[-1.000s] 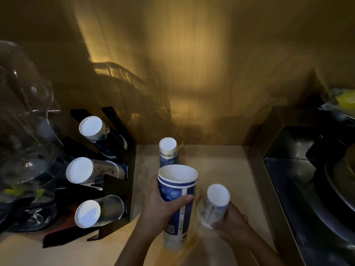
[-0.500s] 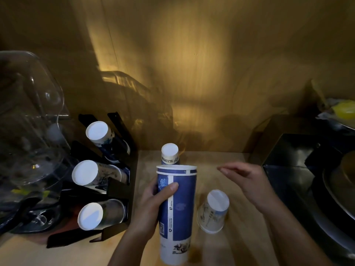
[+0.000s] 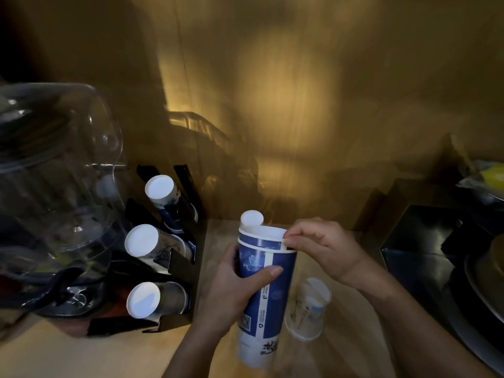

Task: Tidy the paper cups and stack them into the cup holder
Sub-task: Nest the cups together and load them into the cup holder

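My left hand (image 3: 234, 296) grips a tall stack of blue-and-white paper cups (image 3: 268, 285), mouth up, over the wooden counter. My right hand (image 3: 324, 251) pinches the rim of the top cup in that stack. An upside-down pale cup (image 3: 309, 309) stands on the counter just right of the stack. Another inverted cup stack (image 3: 251, 218) stands behind the held one, mostly hidden. At the left is the black cup holder (image 3: 178, 268), with three rows of cups lying in it: top row (image 3: 161, 189), middle row (image 3: 143, 241), bottom row (image 3: 146, 300), white bases toward me.
A large clear glass vessel (image 3: 54, 170) looms at the left beside the holder. A dark metal box or sink edge (image 3: 420, 257) borders the counter on the right. A wooden wall (image 3: 286, 105) closes the back.
My right hand let go of the pale cup, rose and took the top rim of the stack. My left hand lifted and tilted the stack.
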Action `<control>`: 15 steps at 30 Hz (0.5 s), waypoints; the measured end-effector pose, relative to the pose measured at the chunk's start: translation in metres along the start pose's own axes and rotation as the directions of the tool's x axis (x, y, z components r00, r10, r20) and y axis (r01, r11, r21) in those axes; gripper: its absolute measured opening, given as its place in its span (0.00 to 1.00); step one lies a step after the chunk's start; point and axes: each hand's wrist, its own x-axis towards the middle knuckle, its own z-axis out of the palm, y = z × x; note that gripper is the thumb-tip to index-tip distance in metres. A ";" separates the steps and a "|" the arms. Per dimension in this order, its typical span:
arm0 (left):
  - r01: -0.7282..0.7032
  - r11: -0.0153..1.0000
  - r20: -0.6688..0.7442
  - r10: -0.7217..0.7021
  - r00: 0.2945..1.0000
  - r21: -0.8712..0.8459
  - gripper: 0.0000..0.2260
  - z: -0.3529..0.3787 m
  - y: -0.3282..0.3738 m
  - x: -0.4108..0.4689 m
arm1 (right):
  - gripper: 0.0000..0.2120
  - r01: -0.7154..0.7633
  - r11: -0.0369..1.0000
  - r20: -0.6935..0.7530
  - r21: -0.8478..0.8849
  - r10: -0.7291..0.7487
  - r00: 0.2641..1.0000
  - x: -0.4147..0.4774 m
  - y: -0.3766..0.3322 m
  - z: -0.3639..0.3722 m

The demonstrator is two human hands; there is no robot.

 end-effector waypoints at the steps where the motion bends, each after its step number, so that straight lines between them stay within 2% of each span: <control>1: -0.012 1.000 -0.022 0.012 1.000 0.027 0.27 0.001 0.000 -0.001 | 0.07 0.011 1.000 -0.029 -0.007 -0.011 1.000 0.003 -0.002 0.002; 4: -0.015 0.994 -0.055 0.021 0.998 0.108 0.28 0.000 -0.001 -0.004 | 0.07 0.003 0.999 -0.131 0.046 0.003 0.991 0.009 -0.008 0.001; 7: 0.018 0.995 -0.071 -0.011 0.997 0.099 0.32 -0.003 -0.006 -0.008 | 0.07 0.008 0.994 -0.174 0.107 0.011 0.985 0.012 -0.013 -0.005; 12: 0.031 0.994 -0.070 -0.024 0.997 0.107 0.33 -0.007 -0.010 -0.012 | 0.07 -0.006 0.996 -0.127 0.085 0.017 0.992 0.011 -0.013 -0.003; 15: 0.018 0.995 -0.081 -0.010 0.997 0.095 0.32 -0.008 -0.009 -0.011 | 0.07 -0.016 0.996 -0.040 0.088 0.019 0.999 0.009 -0.009 0.004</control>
